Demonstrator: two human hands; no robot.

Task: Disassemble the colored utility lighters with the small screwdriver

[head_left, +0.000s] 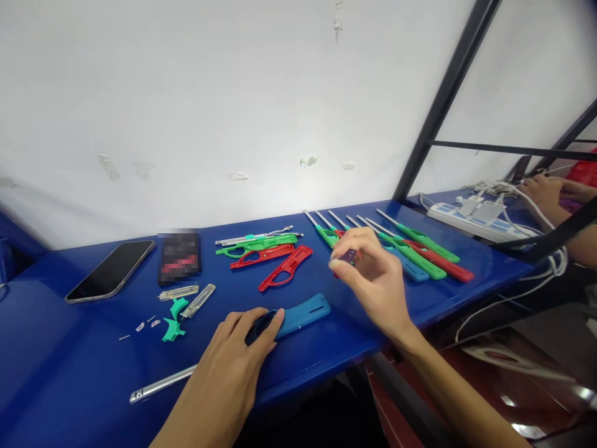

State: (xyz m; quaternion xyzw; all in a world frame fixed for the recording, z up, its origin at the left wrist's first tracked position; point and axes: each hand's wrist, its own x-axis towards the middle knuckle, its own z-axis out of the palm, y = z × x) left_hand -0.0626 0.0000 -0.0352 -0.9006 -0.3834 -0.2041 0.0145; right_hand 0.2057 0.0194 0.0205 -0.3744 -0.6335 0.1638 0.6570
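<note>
My left hand rests on the table with its fingers wrapped round the handle loop of a blue lighter body. A metal tube sticks out to the left from under that hand. Above the right end of the blue body, my right hand pinches a small dark screwdriver handle; its thin shaft points down towards the body's end. Green and red lighter shells lie behind. Two clear inner parts and teal pieces lie to the left.
Several finished-looking lighters lie in a row at the back right. A phone and a dark packet are at the left. Past the black frame are a power strip with cables and another person's hands.
</note>
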